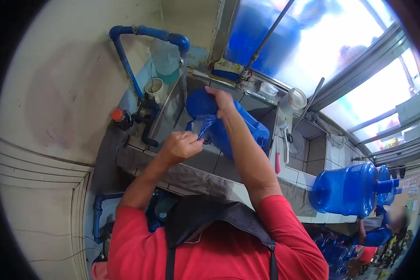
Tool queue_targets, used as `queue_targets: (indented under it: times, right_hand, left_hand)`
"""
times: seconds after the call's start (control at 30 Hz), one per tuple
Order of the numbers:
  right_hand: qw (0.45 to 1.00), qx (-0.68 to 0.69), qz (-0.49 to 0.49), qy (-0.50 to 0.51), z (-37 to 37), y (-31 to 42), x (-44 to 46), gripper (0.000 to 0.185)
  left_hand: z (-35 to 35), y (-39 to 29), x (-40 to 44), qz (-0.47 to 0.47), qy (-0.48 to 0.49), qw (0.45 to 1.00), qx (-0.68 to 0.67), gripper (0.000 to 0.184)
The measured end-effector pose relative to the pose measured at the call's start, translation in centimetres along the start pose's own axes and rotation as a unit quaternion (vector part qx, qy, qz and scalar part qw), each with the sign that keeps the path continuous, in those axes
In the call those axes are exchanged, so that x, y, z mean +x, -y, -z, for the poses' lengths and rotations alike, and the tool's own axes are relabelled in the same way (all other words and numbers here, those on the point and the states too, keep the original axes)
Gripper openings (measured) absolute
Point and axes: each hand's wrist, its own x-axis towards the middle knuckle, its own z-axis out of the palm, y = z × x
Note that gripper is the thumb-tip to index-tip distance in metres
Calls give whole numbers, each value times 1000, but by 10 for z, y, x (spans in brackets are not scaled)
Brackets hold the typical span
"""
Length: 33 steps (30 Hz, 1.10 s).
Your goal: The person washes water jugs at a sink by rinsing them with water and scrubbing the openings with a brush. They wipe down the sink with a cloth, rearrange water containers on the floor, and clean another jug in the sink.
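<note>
A blue plastic water jug [224, 135] lies tilted in the tiled sink [179, 170]. My right hand [223, 101] grips its upper side near the rounded base. My left hand [183, 147] is closed, thumb and fingers pinched at the end of a crinkled blue-and-white strip [206, 125] that looks like a label on the jug's side. How much of the strip is attached cannot be made out. From the blue tap pipe [184, 44], a thin stream of water seems to fall beside the jug.
On the back ledge lie a sponge [226, 73] and a white tub [294, 99]. A white-handled tool [285, 140] and a red-handled one [277, 163] rest right of the sink. Large blue bottles [345, 189] stand farther right, near another person [378, 233]. An orange-capped bottle [121, 119] stands left.
</note>
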Motion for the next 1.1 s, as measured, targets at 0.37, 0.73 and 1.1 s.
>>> queue_targets:
  times: [0.37,0.73,1.1]
  right_hand:
    - [967,183,177,-5,88,52,-12,33]
    - [711,-621,327,-43,115,-29,-77,40]
    - [697,-626,347,-43,104,-39,-92,36]
  left_hand:
    - [-59,13,-97,253,153,955,5,17]
    - [-129,64,52,264,-94,954,-104,17]
    - [-159,59,46,290,-40,956,9,37]
